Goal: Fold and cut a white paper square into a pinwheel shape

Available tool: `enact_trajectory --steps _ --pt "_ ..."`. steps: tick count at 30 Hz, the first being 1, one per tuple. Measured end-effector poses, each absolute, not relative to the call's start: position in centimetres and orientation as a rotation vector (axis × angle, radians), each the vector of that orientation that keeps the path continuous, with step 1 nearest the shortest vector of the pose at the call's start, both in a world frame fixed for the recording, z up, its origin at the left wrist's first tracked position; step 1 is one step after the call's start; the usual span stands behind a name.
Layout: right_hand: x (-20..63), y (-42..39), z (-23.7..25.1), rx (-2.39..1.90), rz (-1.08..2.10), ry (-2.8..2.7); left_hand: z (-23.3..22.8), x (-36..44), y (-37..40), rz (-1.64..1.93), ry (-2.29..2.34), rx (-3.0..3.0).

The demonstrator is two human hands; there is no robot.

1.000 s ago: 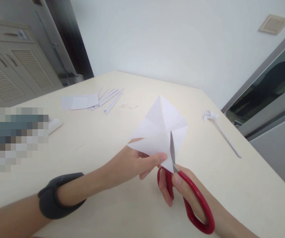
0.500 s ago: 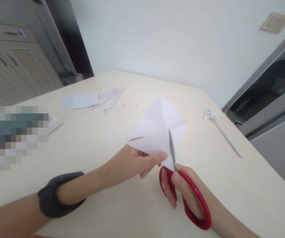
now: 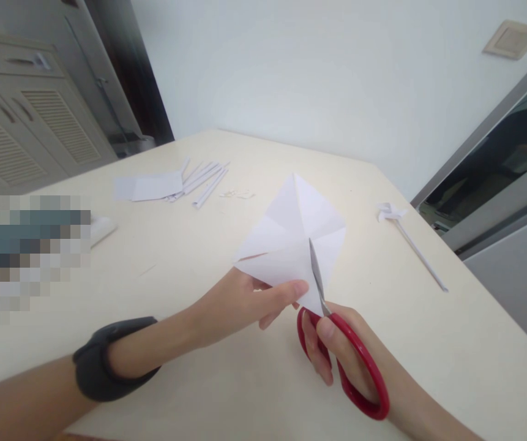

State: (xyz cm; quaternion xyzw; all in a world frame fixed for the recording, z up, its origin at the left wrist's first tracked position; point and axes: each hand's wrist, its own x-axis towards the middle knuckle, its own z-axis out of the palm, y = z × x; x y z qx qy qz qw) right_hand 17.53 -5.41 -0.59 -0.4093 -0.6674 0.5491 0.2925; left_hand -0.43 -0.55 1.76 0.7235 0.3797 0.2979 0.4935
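Note:
A square of white paper point(image 3: 286, 214) with diagonal creases is held just above the table, one corner toward me. My left hand point(image 3: 254, 297) pinches its near edge, thumb on top and fingers underneath. A slit runs inward from the paper's left corner. In my right hand point(image 3: 343, 337) is a pair of red-handled scissors point(image 3: 368, 367), thumb and fingers through the loops. The scissor blades lie along the crease from the near corner, their tip close to the paper's middle. One blade is hidden under the sheet.
A paper pinwheel on a rolled stick point(image 3: 417, 248) lies at the right. Toward the back left are rolled paper sticks point(image 3: 210, 187), flat paper sheets point(image 3: 153, 185) and small scraps point(image 3: 237, 195). A blurred-out item point(image 3: 24, 245) sits at the left edge; a wall point(image 3: 281, 73) stands behind.
The scissor handles have come slightly closer together, with the blade tip shifting a little left. The paper and my left hand have barely moved.

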Motion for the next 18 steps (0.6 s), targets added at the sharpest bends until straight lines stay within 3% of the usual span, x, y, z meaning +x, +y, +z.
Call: enact_trajectory --steps 18 --pt "17.50 -5.43 -0.18 -1.037 1.582 -1.708 2.07 -0.58 -0.74 0.782 1.011 1.804"
